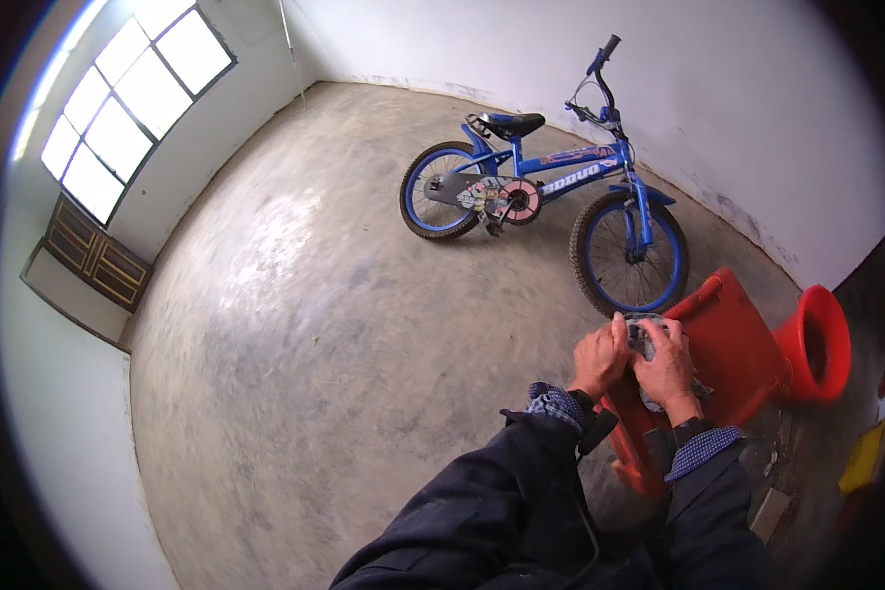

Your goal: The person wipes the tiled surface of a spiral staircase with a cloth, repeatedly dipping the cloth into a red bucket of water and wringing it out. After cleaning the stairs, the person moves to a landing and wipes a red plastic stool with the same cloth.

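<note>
Both hands are at a crumpled grey cloth [643, 338], right over a red panelled object [734, 343] whose exact kind I cannot tell. My left hand [599, 359] has its fingers curled at the cloth's left side. My right hand [666, 369] presses on the cloth from the right, fingers bent over it. More of the grey cloth shows below the right palm. At the red object's right end is a red, flared, round-mouthed part [824, 345]. Its lower left edge [638, 461] runs beneath my wrists.
A blue child's bicycle [535, 177] stands just beyond the red object, its front wheel close to it. White walls border the concrete floor [280, 332]. A yellow object [865, 457] and a small block [770, 515] lie at the lower right. A barred window [136, 99] is at upper left.
</note>
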A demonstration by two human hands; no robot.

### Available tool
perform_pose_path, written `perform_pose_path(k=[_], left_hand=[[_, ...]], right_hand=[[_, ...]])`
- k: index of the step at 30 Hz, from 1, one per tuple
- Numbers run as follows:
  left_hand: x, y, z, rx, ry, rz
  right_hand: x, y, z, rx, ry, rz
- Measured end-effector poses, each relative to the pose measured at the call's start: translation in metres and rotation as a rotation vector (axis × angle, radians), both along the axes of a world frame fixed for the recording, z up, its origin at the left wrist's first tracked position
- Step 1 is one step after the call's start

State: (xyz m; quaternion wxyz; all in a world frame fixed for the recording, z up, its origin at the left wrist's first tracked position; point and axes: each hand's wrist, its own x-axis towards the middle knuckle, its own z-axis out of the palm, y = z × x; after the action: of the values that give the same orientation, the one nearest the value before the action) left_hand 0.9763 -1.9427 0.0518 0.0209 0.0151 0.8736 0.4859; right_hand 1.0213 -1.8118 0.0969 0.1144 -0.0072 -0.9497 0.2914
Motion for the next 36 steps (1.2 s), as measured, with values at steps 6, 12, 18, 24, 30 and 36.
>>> perform_pose_path(k=[6,12,18,24,30,36], left_hand=[[-0.007,0.000,-0.026,-0.483,0.197,-0.165],[-0.011,-0.001,-0.024,-0.118,0.038,-0.062],[-0.024,-0.015,-0.036,0.223,-0.055,-0.266],[-0.049,-0.023,-0.037,0.228,-0.349,-0.463],[-0.041,-0.024,-0.003,-0.084,-0.256,-0.564],[-0.029,-0.009,0.014,-0.363,-0.248,-0.462]], right_hand=[[0.076,0.013,0.016,0.033,-0.171,0.134],[0.153,0.028,0.043,0.123,-0.096,0.215],[0.070,-0.021,0.009,0.118,0.071,0.295],[0.049,-0.024,-0.009,-0.048,0.133,0.198],[0.082,-0.027,0.007,0.079,0.075,0.130],[0.182,0.058,-0.002,0.103,0.137,-0.253]])
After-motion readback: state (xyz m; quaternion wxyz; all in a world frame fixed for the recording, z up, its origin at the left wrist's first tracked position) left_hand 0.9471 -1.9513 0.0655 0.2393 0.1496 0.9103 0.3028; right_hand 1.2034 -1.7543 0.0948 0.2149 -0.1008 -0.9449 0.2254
